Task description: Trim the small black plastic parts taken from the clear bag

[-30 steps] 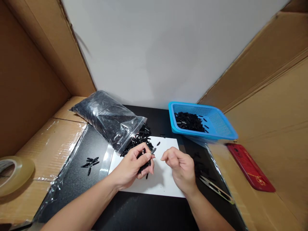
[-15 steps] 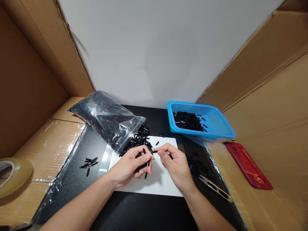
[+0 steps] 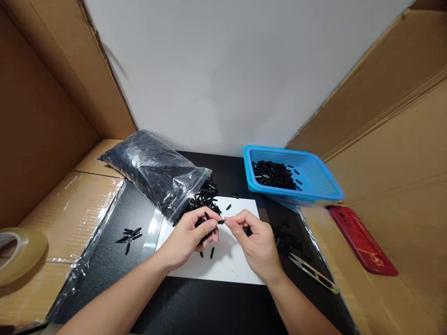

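One black piece (image 3: 221,222) pinched between left hand (image 3: 192,236) and right hand (image 3: 259,243), above white sheet (image 3: 232,266); more pieces (image 3: 206,217) in left grasp.

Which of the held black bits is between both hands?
The bit spanning the gap from the left hand to the right hand. The other held bits sit in just one hand.

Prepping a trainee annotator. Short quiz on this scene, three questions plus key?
1. The left hand and right hand hold: A) tape, B) black pieces, C) snips?
2. True or false: the basket also has black pieces in it.
3. Fill in: as seen by the camera, the bag lies to the ____ of the basket.
Key: 1. B; 2. True; 3. left.
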Available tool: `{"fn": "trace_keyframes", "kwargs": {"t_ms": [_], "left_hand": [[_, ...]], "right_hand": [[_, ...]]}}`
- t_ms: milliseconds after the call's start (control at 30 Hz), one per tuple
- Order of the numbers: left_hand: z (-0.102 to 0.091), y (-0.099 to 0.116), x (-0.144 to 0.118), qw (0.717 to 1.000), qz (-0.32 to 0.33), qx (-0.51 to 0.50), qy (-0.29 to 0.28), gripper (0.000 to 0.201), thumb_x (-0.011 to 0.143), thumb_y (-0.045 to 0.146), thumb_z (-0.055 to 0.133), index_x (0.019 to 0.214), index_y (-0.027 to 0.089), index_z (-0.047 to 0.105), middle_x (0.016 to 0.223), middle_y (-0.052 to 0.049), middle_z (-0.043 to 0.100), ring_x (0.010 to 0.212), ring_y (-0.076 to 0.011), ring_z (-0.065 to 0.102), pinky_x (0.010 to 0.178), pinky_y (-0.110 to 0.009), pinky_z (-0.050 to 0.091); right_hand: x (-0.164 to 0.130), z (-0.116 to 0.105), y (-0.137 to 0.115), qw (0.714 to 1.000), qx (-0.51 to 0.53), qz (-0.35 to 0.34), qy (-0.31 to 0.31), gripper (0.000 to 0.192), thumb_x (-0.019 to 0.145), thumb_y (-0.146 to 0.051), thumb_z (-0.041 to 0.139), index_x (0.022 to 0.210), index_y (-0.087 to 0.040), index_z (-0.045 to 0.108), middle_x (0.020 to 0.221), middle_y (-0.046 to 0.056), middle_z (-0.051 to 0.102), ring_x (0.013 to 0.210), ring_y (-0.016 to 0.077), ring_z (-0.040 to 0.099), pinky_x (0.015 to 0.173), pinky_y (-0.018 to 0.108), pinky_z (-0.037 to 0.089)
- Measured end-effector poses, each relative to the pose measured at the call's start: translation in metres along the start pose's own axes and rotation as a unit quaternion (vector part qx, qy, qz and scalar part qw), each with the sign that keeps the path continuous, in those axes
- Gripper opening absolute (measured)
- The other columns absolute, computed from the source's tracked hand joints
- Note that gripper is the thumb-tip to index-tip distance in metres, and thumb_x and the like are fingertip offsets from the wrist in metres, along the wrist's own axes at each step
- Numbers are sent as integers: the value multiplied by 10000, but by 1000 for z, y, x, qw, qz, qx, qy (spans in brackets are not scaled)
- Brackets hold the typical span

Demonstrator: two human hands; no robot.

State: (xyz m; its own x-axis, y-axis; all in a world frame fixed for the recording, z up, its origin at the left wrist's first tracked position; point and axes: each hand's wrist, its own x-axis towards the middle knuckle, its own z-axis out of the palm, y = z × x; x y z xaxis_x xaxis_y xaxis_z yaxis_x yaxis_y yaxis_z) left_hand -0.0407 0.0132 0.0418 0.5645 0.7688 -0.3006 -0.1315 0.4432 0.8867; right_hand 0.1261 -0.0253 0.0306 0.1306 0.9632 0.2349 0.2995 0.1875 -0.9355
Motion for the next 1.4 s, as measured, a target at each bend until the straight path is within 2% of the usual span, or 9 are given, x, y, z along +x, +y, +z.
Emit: {"fn": "trace_keyframes", "kwargs": {"t_ms": [233, 367, 467, 633, 767, 933, 1100, 1233, 1400], "left_hand": [[3, 1, 0, 999, -18, 26, 36, 348, 853, 474, 656, 762, 188, 480, 588, 30, 596, 463, -44, 335, 402, -144, 168], [3, 0, 2, 998, -25, 38, 52, 364, 839, 497, 657, 760, 190, 478, 592, 29, 596, 460, -46, 325, 400, -149, 162], [1, -1, 3, 995, 0, 70, 69, 348, 854, 495, 632, 767, 193, 483, 602, 31, 593, 455, -51, 338, 400, -157, 185], [2, 2, 0, 987, 52, 127, 81, 315, 882, 472, 598, 786, 190, 497, 620, 33, 589, 459, -54, 369, 422, -171, 240], [4, 3, -3, 984, 78, 138, 78, 292, 886, 440, 604, 784, 185, 507, 636, 27, 596, 472, -54, 374, 434, -176, 261], [4, 0, -1, 992, 57, 91, 64, 290, 890, 449, 601, 804, 187, 511, 644, 25, 606, 470, -52, 371, 422, -165, 245], [4, -6, 1, 996, 37, 42, 69, 279, 892, 449, 603, 834, 197, 497, 642, 36, 606, 473, -50, 360, 409, -144, 214], [5, -7, 1, 991, 75, 61, 97, 287, 888, 456, 609, 835, 194, 503, 651, 44, 591, 467, -47, 377, 407, -148, 244], [5, -10, 1, 986, 106, 60, 113, 309, 861, 466, 646, 805, 190, 520, 598, 79, 473, 455, -43, 361, 414, -155, 264]], "right_hand": [[2, 2, 7, 999, 8, 20, 44, 318, 871, -332, 625, 612, -206, 491, 560, -48, 472, 530, 111, 433, 525, 236, 352], [3, 2, 12, 994, 68, 81, 2, 197, 913, -399, 574, 866, -208, 575, 531, -85, 400, 472, 105, 336, 466, 238, 259], [3, 2, 11, 989, 102, 98, -41, 307, 910, -474, 563, 1011, -188, 610, 516, -97, 351, 463, 105, 290, 459, 244, 222], [2, 4, 8, 993, 75, 85, -35, 244, 862, -422, 645, 863, -179, 671, 574, -48, 473, 528, 114, 379, 516, 260, 298], [-1, 7, 11, 984, 128, 119, -31, 247, 864, -426, 646, 837, -180, 660, 548, -61, 413, 484, 99, 317, 451, 244, 230], [-1, 8, 10, 942, 284, 169, -49, 205, 856, -392, 647, 816, -203, 579, 481, -109, 336, 415, 66, 204, 412, 207, 158], [4, 7, 4, 875, 419, 228, -81, 311, 867, -393, 539, 645, -219, 408, 516, -73, 429, 372, 57, 207, 362, 193, 139], [1, 12, 3, 926, 306, 201, -87, 332, 873, -441, 614, 692, -217, 448, 505, -93, 410, 390, 61, 242, 385, 197, 170], [-6, 17, 1, 997, 39, 49, -42, 125, 835, -297, 674, 884, -182, 667, 515, -87, 404, 475, 99, 388, 493, 228, 341]]}}
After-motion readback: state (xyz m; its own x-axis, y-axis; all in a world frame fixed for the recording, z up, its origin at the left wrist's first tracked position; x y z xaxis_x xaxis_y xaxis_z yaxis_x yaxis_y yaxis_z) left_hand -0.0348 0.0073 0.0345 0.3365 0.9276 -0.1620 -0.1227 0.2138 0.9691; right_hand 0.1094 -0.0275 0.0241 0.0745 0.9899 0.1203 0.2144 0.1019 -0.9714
